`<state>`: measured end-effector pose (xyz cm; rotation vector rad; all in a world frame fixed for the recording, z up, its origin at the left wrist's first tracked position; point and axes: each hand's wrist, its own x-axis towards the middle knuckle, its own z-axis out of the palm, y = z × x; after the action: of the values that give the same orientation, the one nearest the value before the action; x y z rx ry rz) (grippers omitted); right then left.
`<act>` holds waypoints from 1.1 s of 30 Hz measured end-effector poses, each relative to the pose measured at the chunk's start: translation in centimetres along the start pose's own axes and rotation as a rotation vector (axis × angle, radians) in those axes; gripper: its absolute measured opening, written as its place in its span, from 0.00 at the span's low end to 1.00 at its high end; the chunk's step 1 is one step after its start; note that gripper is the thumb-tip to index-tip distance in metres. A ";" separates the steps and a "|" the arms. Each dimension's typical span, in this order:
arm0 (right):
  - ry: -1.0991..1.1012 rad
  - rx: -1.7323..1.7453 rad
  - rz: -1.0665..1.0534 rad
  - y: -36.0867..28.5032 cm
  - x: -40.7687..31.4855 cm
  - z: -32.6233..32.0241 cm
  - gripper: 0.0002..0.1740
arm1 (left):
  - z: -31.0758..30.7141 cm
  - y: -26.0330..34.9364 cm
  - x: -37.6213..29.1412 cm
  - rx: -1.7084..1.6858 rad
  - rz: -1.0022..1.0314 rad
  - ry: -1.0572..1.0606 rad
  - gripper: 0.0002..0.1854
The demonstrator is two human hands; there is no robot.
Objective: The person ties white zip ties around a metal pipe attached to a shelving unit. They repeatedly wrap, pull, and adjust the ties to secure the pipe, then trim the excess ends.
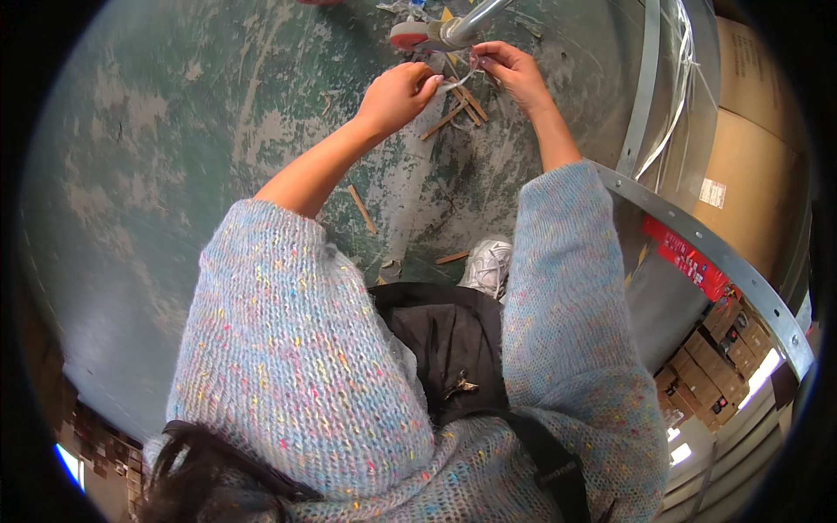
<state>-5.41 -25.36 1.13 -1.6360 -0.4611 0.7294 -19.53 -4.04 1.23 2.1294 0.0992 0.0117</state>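
Observation:
A thin whitish plastic strip [465,80] runs in a curve between my two hands, above the floor. My left hand [400,95] pinches one end of it between thumb and fingers. At the other end, my right hand [513,70] grips the strip with its fingertips, close to a metal tube [480,21]. Just beyond my hands stands a caster wheel [410,36] with a red hub, fixed below that tube. Several narrow wooden strips [469,104] lie on the floor underneath.
Worn green floor [196,131] spreads ahead and to the left. A perforated metal rail [693,229] curves along the right, with cardboard boxes [752,157] behind it. White strapping [673,124] hangs there. A white shoe [487,267] and a loose wooden strip [361,209] are nearer me.

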 end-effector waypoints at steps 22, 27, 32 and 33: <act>0.013 0.017 -0.027 0.6 2.5 0.9 0.08 | -6.2 1.2 2.0 -0.083 -0.164 0.011 0.14; -0.025 -0.208 -0.115 0.0 3.3 0.8 0.09 | -5.3 0.8 2.5 -0.170 -0.128 0.044 0.13; -0.091 -0.239 -0.010 -1.4 3.3 0.2 0.12 | -5.2 0.2 2.9 -0.141 -0.143 0.018 0.12; -0.100 -0.240 0.036 -1.9 3.2 0.3 0.13 | -5.3 0.1 3.0 -0.138 -0.147 0.020 0.13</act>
<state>-3.12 -22.68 2.34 -1.8410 -0.6115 0.8098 -16.83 0.59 4.00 1.9799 0.2591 -0.0459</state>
